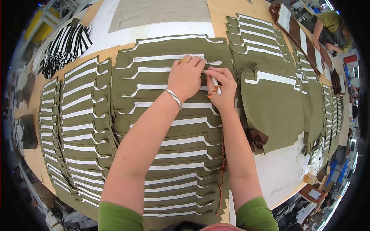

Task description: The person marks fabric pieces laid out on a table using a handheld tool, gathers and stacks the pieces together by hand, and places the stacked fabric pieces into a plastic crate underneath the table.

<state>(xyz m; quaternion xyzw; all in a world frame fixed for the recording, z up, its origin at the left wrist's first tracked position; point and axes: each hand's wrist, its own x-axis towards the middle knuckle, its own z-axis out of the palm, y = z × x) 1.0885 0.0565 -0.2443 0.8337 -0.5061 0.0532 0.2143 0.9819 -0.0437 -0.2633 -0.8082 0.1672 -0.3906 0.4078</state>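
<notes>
My left hand (187,77), with a ring and a silver bangle, presses down on an olive fabric piece (154,45) at the upper middle. Its fingers are bent and held together, the tips at the end of a white strip (148,58). Close against it, my right hand (221,86) grips a white pen-shaped tool (216,85) whose tip meets the cloth by the left fingertips. An orange and dark cord (222,161) is tied to the tool and hangs down over the cloth. Under both arms lie several overlapping olive pieces with white strips.
More layered olive pieces (79,115) lie to the left, others (256,34) at the upper right. A larger olive panel (273,111) rests at right beside a brown scrap (257,140). Black-and-white strips (67,48) are heaped at upper left. Another person (329,29) bends at the far right.
</notes>
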